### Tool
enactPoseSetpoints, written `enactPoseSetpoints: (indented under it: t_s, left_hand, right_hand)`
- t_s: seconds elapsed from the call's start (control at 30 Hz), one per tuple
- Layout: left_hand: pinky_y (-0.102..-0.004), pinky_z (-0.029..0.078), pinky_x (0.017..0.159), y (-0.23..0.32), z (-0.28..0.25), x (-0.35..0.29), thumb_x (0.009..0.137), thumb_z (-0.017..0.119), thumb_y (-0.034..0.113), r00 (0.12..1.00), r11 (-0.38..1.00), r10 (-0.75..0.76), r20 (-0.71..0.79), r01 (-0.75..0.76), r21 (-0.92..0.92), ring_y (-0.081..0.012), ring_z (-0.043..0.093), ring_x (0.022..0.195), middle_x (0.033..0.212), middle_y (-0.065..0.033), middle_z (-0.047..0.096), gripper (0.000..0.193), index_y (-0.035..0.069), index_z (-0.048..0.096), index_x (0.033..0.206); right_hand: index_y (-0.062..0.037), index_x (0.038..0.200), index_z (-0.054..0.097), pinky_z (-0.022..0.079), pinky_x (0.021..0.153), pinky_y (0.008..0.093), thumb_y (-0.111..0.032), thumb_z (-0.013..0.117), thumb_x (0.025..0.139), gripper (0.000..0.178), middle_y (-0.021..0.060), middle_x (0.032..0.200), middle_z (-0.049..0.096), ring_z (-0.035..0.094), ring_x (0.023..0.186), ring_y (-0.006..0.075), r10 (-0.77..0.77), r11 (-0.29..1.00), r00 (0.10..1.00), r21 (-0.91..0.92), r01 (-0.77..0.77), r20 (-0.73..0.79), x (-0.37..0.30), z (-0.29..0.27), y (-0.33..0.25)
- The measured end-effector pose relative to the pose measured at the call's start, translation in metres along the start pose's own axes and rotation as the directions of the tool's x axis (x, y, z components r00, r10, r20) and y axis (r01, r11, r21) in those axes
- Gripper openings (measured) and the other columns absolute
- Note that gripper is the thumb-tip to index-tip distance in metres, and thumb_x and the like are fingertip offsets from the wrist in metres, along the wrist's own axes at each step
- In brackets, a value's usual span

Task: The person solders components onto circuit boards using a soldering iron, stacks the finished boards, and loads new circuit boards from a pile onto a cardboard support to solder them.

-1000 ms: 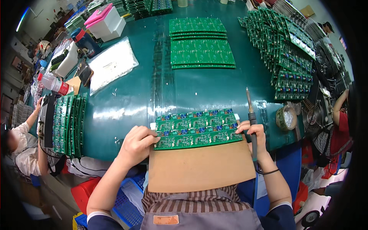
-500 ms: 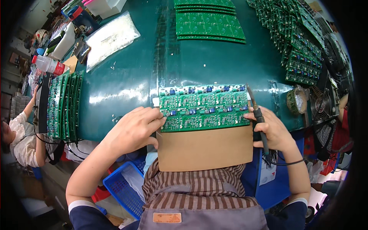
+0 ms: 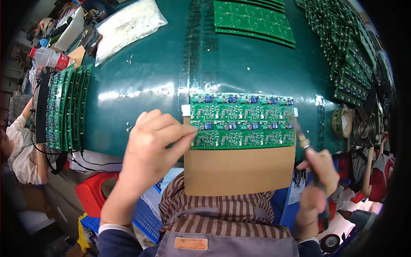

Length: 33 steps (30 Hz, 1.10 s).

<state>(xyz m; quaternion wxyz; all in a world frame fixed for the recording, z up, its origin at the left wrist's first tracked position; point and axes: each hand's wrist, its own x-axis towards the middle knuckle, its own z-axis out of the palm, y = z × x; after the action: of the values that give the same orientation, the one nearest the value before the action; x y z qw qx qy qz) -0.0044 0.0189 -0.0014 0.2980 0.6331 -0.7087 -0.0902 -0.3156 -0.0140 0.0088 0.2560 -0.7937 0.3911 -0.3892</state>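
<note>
A green circuit board panel point(image 3: 242, 138), covered with rows of small parts and blue cylinders, lies flat on a brown cardboard sheet point(image 3: 239, 171) at the table's near edge. At the panel's left edge, my left hand point(image 3: 156, 137) pinches thumb and forefinger together; whatever is between the tips is too small to make out. My right hand point(image 3: 319, 175), smeared by motion, is closed around a soldering iron point(image 3: 304, 141) beside the panel's right side. The iron points away from me, its blurred tip close to the panel's right edge.
Stacked green boards point(image 3: 257, 19) lie at the far side, with more piled boards point(image 3: 342, 55) at right. A tape roll point(image 3: 341, 122) sits right of the panel. At left are upright boards point(image 3: 64, 109), a bottle point(image 3: 51, 58) and a bag of white pieces point(image 3: 130, 28). Co-workers sit at both sides.
My right hand has left the panel's edge and swung the iron so its tip points at the panel's right side. My left fingers have closed into a pinch. The view has shifted slightly.
</note>
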Motion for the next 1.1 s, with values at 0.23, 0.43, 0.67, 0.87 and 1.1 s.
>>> enactPoseSetpoints:
  t_s: [0.23, 0.43, 0.67, 0.87, 1.1]
  left_hand:
    - [-0.0320, 0.036, 0.058, 0.003, 0.030, -0.003, 0.067, 0.074, 0.003, 0.974, 0.987, -0.135, -0.181, 0.148, 0.056, -0.0177, 0.050, 0.061, 0.066, -0.0012, 0.059, 0.011, 0.009, 0.071, 0.076]
    - [-0.0280, 0.038, 0.057, -0.002, 0.040, -0.009, 0.066, 0.074, 0.002, 0.952, 0.968, -0.249, -0.178, 0.247, -0.037, -0.0126, 0.049, 0.057, 0.075, -0.0017, 0.069, 0.011, 0.009, 0.068, 0.071]
    - [-0.0267, 0.035, 0.054, -0.005, 0.041, -0.011, 0.063, 0.074, 0.000, 0.954, 0.972, -0.234, -0.185, 0.225, -0.068, -0.0106, 0.046, 0.052, 0.070, -0.0003, 0.069, 0.013, 0.008, 0.067, 0.070]
    - [-0.0270, 0.035, 0.053, -0.008, 0.041, -0.011, 0.060, 0.074, -0.002, 0.955, 0.974, -0.218, -0.200, 0.202, -0.098, -0.0108, 0.047, 0.052, 0.067, -0.0002, 0.067, 0.015, 0.008, 0.067, 0.070]
    - [-0.0287, 0.036, 0.055, -0.008, 0.039, -0.009, 0.060, 0.076, -0.002, 0.982, 0.994, -0.108, -0.157, 0.111, 0.007, -0.0142, 0.051, 0.055, 0.071, -0.0003, 0.068, 0.020, 0.008, 0.069, 0.076]
  right_hand:
    - [0.0064, 0.102, 0.063, 0.048, 0.057, 0.0274, 0.003, 0.066, 0.076, 0.027, 0.0109, 0.076, 0.066, 0.060, 0.060, 0.0187, 0.118, 0.983, 0.993, 0.138, -0.121, 0.029, 0.017, 0.079, -0.027]
    - [0.0054, 0.091, 0.061, 0.049, 0.057, 0.0290, 0.003, 0.067, 0.074, 0.019, 0.0132, 0.075, 0.065, 0.062, 0.062, 0.0205, 0.130, 0.976, 0.988, 0.162, -0.142, 0.085, 0.023, 0.090, -0.022]
    - [0.0052, 0.091, 0.061, 0.048, 0.058, 0.0301, 0.005, 0.068, 0.070, 0.022, 0.0126, 0.074, 0.063, 0.061, 0.061, 0.0212, 0.073, 0.986, 0.989, 0.139, -0.091, 0.130, 0.028, 0.093, -0.017]
    - [0.0051, 0.088, 0.062, 0.047, 0.058, 0.0301, 0.006, 0.068, 0.068, 0.021, 0.0124, 0.072, 0.063, 0.061, 0.060, 0.0212, 0.120, 0.979, 0.980, 0.147, -0.144, 0.159, 0.032, 0.093, -0.020]
    - [0.0048, 0.089, 0.063, 0.047, 0.056, 0.0313, 0.006, 0.071, 0.065, 0.026, 0.0117, 0.072, 0.063, 0.059, 0.057, 0.0223, 0.000, 0.994, 0.985, 0.110, -0.019, 0.175, 0.038, 0.095, -0.022]
